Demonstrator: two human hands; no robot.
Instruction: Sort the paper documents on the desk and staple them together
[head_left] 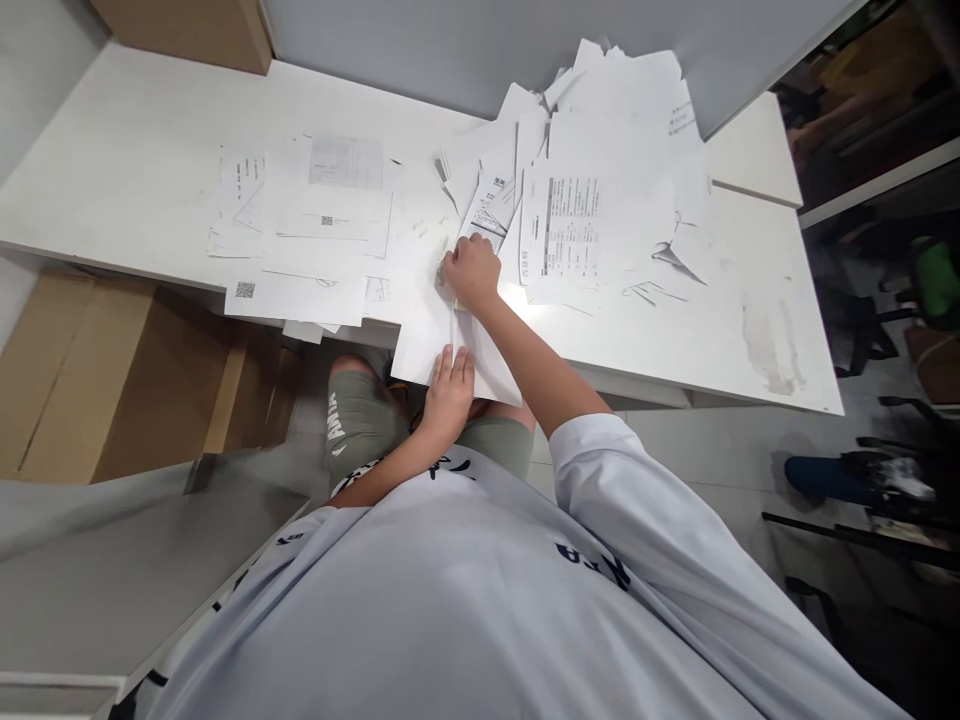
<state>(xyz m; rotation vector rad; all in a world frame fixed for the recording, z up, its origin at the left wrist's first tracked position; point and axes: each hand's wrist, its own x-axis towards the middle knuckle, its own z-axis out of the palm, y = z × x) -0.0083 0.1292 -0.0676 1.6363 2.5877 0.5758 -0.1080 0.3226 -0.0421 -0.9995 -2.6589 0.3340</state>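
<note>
A white sheet of paper (pixel 420 320) hangs over the front edge of the white desk (pixel 135 160). My left hand (pixel 448 388) lies flat on the sheet's lower edge, fingers stretched out together. My right hand (pixel 470 272) is curled into a loose fist on the sheet's upper part, fingers pressed down on the paper. Whether the fist holds something small is hidden. Printed sheets lie on both sides of the hands.
A loose spread of printed papers (pixel 307 220) covers the desk's left middle. A taller heap of papers (pixel 607 180) is at the back right. Cardboard boxes (pixel 105 380) stand under the desk at left. Office chairs (pixel 862 330) are at the far right.
</note>
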